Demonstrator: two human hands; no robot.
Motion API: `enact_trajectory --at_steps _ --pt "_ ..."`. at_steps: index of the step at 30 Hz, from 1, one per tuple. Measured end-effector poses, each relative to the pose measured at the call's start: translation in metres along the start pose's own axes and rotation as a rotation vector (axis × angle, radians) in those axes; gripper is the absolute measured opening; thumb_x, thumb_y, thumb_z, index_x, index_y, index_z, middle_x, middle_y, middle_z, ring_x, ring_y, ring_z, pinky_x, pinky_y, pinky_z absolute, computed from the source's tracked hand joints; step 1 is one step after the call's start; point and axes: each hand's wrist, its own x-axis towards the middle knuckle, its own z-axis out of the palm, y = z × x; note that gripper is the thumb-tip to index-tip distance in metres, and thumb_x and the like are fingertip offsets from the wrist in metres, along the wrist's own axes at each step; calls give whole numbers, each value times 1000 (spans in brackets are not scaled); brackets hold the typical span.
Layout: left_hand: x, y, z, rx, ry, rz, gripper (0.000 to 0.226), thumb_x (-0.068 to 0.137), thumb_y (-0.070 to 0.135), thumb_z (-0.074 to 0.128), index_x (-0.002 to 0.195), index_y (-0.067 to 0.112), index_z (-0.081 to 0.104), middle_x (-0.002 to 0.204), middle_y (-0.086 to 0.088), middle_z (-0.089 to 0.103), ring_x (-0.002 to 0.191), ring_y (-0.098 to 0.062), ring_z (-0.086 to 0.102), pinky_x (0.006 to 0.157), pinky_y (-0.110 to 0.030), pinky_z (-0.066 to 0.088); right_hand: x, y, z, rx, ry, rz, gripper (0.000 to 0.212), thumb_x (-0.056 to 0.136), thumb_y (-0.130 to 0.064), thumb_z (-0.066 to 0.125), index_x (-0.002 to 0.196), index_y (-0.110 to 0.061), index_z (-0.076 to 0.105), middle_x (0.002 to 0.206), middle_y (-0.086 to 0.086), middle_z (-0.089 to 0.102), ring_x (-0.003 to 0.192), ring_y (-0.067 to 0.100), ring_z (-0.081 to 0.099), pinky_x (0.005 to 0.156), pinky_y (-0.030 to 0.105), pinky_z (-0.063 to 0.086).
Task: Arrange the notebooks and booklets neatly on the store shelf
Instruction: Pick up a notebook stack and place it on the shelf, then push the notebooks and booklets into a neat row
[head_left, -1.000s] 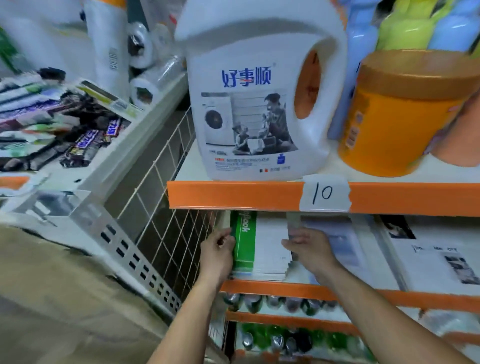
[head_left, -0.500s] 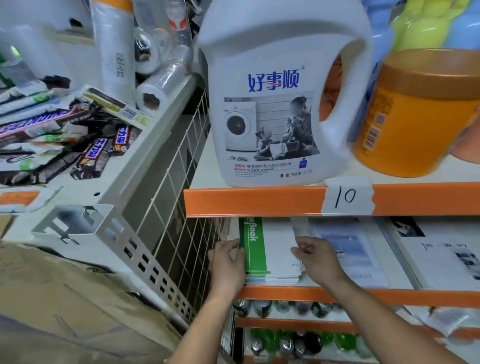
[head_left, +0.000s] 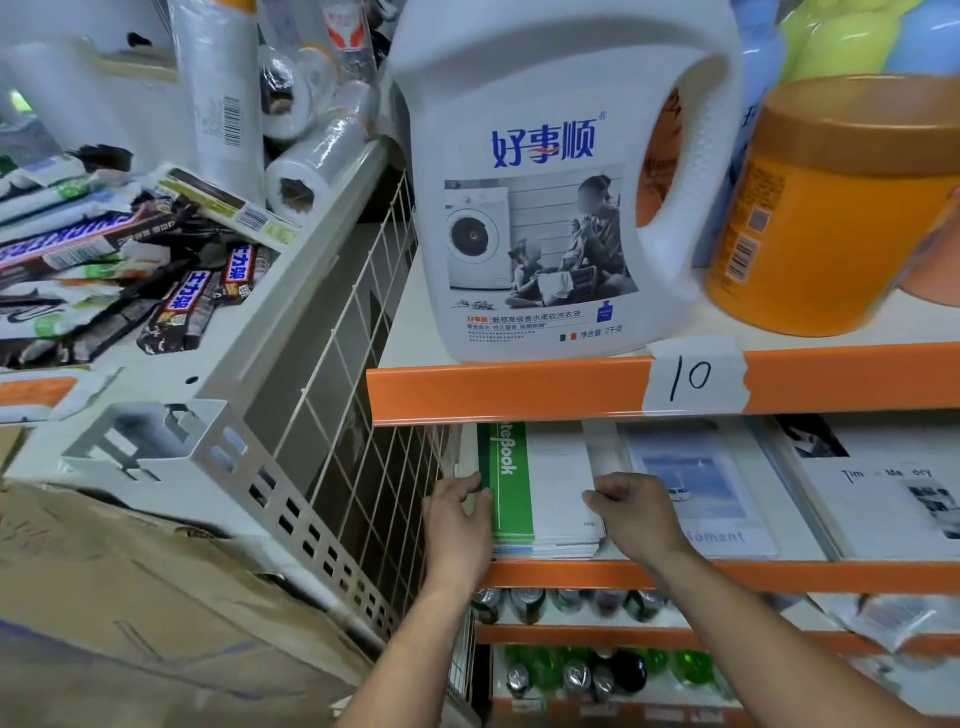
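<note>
notebook stack (head_left: 540, 493): pile of thin notebooks, top cover white with a green spine band, lying flat at the left end of the middle shelf, front edge just behind the lower orange rail (head_left: 571, 574).
left hand (head_left: 457, 514): clamped on the stack's left, spine-side edge, fingers curled round it.
right hand (head_left: 631, 512): at the stack's right edge, fingers bent over the top cover and pinching that edge.
blue booklet (head_left: 711, 483): flat, just right of the stack, partly under the right hand.
black-and-white booklet (head_left: 883, 493): flat, further right of the stack, beyond the blue one.
upper orange rail (head_left: 519, 389): above the stack, carrying a taped paper tag (head_left: 696, 376) marked "10".
detergent jug (head_left: 545, 182): white, upright, on the shelf above the stack.
orange tub (head_left: 831, 208): above and well right of the stack, beside the jug.
wire panel (head_left: 363, 441): just left of the stack, close by the left hand.
drink cans (head_left: 571, 603): on the shelves below the stack.
chocolate bars (head_left: 182, 306): heaped well left of and above the stack.
</note>
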Motion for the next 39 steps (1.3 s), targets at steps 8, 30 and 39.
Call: enact_trajectory --at_steps 8,30,39 --pt "-4 2 0 35 14 -11 36 101 29 59 134 16 62 136 0 56 133 -18 47 116 -43 38 3 1 0 -122 -46 -15 36 91 -19 70 57 -8 66 50 -8 57 54 9 55 61 26 41" --pt "-14 45 0 522 -53 368 50 101 31 52 147 15 46 144 -2 49 136 -19 40 116 -38 35 -5 -23 -50 -457 -111 -113 45 96 -40 58 137 -24 58 140 -5 58 130 17 53 104 34 46" --pt "-59 108 89 814 11 604 60 84 49 49 133 15 59 121 -7 63 117 -30 57 103 -41 47 -1 -10 -142 -891 -128 -364 59 96 -42 52 152 -29 36 157 -8 37 142 15 35 116 28 26"
